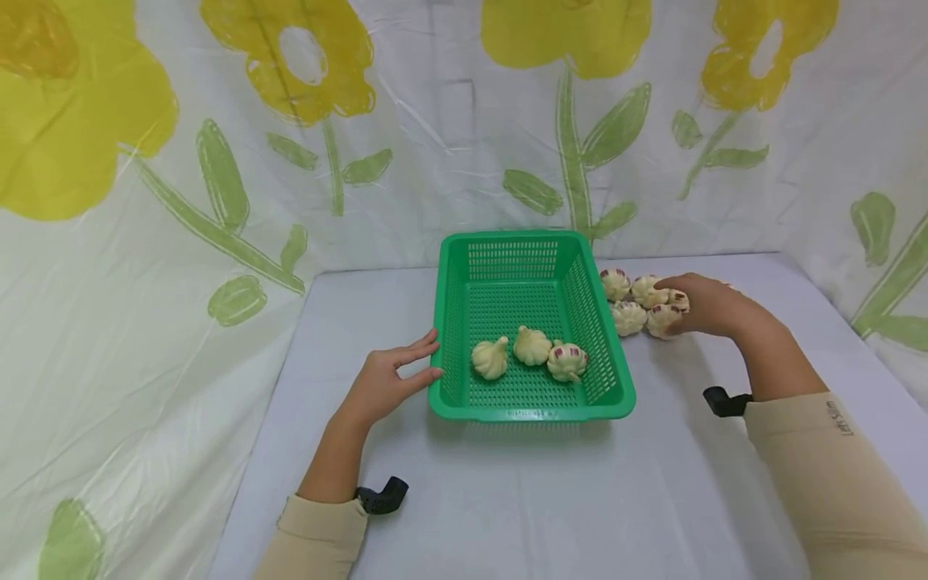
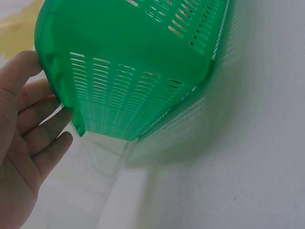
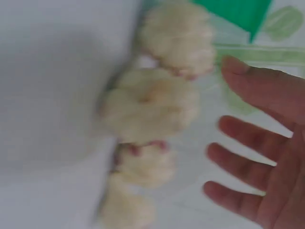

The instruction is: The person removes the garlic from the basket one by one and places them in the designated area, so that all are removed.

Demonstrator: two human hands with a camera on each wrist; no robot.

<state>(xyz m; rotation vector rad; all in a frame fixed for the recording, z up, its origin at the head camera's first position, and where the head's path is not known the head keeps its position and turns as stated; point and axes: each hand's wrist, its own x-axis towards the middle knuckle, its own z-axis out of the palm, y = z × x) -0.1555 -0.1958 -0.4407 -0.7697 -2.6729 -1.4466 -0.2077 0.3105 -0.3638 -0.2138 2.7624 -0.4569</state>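
A green slotted basket stands on the table, with one garlic bulb at its left, a second in the middle and a third, purple-marked one beside that. My left hand touches the basket's left rim with fingertips, fingers fairly straight; the left wrist view shows the hand by the green rim. Right of the basket lie several garlic bulbs. Over their right side is my right hand. In the right wrist view its fingers are spread, apart from the bulbs.
The white table carries the basket near its back edge. Behind and at the sides hangs a white sheet with yellow flowers and green leaves. A black wrist device is on the left wrist, another on the right.
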